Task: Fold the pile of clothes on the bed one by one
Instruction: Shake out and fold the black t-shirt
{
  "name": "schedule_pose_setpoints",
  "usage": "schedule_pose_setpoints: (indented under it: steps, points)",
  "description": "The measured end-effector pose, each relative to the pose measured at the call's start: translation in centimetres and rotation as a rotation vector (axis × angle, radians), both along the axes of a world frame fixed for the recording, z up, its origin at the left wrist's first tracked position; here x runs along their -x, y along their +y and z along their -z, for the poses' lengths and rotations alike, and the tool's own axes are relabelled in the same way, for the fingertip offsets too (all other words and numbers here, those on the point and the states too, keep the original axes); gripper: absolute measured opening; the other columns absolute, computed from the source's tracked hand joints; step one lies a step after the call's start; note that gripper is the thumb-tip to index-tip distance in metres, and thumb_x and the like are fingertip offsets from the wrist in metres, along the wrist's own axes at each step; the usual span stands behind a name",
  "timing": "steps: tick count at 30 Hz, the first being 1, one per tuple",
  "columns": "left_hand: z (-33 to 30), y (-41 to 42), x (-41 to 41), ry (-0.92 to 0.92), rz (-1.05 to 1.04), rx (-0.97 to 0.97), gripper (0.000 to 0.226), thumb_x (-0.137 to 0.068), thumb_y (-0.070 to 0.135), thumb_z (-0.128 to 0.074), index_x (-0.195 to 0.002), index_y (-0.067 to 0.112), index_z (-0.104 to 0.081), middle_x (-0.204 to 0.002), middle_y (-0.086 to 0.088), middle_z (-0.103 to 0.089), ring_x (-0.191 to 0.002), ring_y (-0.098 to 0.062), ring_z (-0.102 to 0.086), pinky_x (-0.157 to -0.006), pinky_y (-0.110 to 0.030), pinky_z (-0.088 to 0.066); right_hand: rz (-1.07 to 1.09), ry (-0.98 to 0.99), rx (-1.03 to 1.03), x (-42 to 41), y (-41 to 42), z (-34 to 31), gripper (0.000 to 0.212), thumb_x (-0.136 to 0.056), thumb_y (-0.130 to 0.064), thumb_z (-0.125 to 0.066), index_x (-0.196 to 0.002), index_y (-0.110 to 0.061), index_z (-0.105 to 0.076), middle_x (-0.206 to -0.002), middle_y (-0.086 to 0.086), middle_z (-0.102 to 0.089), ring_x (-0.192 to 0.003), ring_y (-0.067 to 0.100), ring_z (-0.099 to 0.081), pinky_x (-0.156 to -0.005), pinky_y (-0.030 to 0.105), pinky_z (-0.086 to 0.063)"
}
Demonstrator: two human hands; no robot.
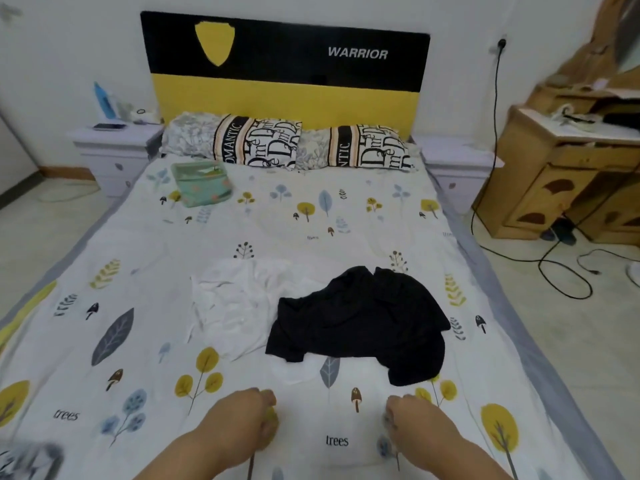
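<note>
Bright, even, soft light with faint shadows; wide-angle bending at the edges, corners smeared, overall slightly soft focus.

Matt black cloth garment, thin white fabric garment, printed cotton-like bedsheet, varnished wooden dresser
</note>
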State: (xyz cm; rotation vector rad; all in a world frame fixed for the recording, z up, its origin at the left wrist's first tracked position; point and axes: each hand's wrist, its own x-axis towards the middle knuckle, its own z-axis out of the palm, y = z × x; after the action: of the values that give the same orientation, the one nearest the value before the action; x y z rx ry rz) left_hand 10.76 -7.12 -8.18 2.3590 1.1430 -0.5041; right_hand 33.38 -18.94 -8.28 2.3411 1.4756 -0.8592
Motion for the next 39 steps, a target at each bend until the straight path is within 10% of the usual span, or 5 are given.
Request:
schedule_pose_setpoints:
  steps: [5,19,24,30,39]
  points:
    - [6.2,4.6,-3.3,0.011,-0.025,-0.036,0.039,-0.097,0.030,-0.039,-0.135,0.021,-0.039,-0.130,-0.001,-0.049,-0.119,-0.017,-0.049,-0.092,-0.025,-0.039,0.024,-0.056,-0.080,-2.4,4.7,6.3,0.032,-0.096,-0.019,-0.040,-0.127,-0.016,-0.045,-0.122,0.006,-0.049,-0.112,0.021,-0.046,-0.081,0.028,-0.041]
    - [20.1,14.6,-10.2,-0.165,-0.231,-0.169,0.056,-0.094,0.025,-0.047,-0.144,0.016,-0.025,-0.142,-0.014,-0.031,-0.124,-0.030,-0.040,-0.100,-0.035,-0.038,0.135,-0.166,-0.070,-6.7,14.9,22.6,0.072,-0.096,-0.038,-0.045,-0.147,-0.039,0.006,-0.155,0.005,0.022,-0.142,0.037,0.014,-0.110,0.061,-0.009]
    - [22.9,15.9,-12.0,-0.191,-0.459,-0.032,0.062,-0.095,0.038,-0.045,-0.148,0.023,-0.016,-0.147,-0.019,-0.026,-0.128,-0.036,-0.039,-0.103,-0.039,-0.035,0.119,-0.184,-0.253,-6.0,15.5,24.0,0.028,-0.095,-0.012,-0.041,-0.120,-0.019,-0.052,-0.125,0.007,-0.049,-0.122,0.029,-0.041,-0.100,0.048,-0.034]
    - [22.7,16.3,-11.7,-0.417,-0.761,0.049,0.015,-0.089,0.015,-0.053,-0.083,0.011,-0.066,-0.086,-0.007,-0.059,-0.079,-0.019,-0.054,-0.078,-0.035,-0.049,0.085,0.043,-0.376,-2.0,12.7,21.2,0.008,-0.095,-0.014,-0.040,-0.100,-0.016,-0.046,-0.077,-0.003,-0.047,-0.071,0.018,-0.045,-0.063,0.026,-0.032]
    - [8.9,14.4,-7.6,-1.067,-1.462,0.858,0.023,-0.091,0.001,-0.042,-0.070,0.006,-0.046,-0.065,-0.006,-0.043,-0.050,-0.015,-0.047,-0.037,-0.019,-0.046,0.041,0.312,0.042,4.4,8.8,13.3,0.042,-0.100,-0.034,-0.033,-0.139,-0.017,-0.031,-0.129,0.010,-0.052,-0.116,0.024,-0.052,-0.086,0.029,-0.038]
